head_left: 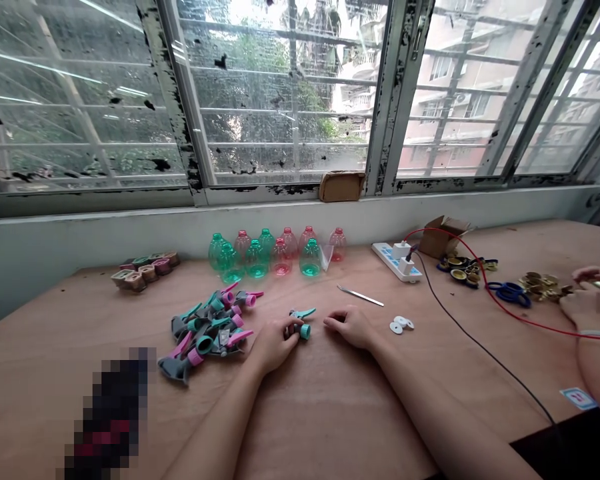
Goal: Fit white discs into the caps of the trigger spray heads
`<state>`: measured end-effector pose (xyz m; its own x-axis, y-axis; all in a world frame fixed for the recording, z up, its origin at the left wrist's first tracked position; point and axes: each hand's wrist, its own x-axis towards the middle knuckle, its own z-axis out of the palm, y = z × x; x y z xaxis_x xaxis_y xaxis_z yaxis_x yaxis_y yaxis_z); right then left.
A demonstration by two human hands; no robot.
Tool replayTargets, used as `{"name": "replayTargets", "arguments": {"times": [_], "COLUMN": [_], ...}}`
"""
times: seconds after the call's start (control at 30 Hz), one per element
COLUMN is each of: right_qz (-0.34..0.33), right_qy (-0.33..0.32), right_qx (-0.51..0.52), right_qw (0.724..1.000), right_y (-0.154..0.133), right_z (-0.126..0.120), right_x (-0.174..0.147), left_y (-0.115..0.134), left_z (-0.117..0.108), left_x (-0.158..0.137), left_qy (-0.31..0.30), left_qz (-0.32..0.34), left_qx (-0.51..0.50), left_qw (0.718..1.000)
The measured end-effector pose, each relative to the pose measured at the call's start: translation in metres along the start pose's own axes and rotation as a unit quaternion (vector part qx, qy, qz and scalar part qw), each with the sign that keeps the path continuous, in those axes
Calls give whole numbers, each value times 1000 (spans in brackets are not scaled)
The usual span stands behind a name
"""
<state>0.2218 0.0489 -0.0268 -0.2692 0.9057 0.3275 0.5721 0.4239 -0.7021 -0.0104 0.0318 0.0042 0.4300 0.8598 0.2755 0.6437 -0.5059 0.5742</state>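
My left hand [274, 345] is closed around a grey spray trigger head [305, 331] with a teal lever and teal collar, low over the wooden table. My fingers cover most of its grey body. To the right of it, my right hand [353, 327] rests on the table, its loosely bent fingers pointing left and nothing visible in them. A pile of grey trigger heads [215, 323] with pink or teal parts lies left of my left hand. Metal tweezers [361, 295] lie beyond my right hand, and several white discs [401, 325] sit to its right.
Green and pink clear bottles [256, 260] stand along the wall. A white power strip [397, 262], black cable [460, 323] and red cable [510, 313] lie to the right. Beyond are blue-handled scissors [510, 293], gold-coloured parts [536, 287] and another person's hands [593, 303]. Small stacked containers [143, 272] sit back left.
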Motion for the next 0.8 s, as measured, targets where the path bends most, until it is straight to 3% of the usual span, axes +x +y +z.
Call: {"name": "replayTargets", "arguments": {"times": [0.8], "right_qz": [0], "right_qy": [0], "right_qx": [1], "right_qw": [1000], "right_y": [4], "right_z": [4], "right_x": [-1], "left_y": [-6], "left_z": [5], "left_x": [-2], "left_qy": [5], "left_qz": [12], "left_qx": [17], "left_qw": [1000]}}
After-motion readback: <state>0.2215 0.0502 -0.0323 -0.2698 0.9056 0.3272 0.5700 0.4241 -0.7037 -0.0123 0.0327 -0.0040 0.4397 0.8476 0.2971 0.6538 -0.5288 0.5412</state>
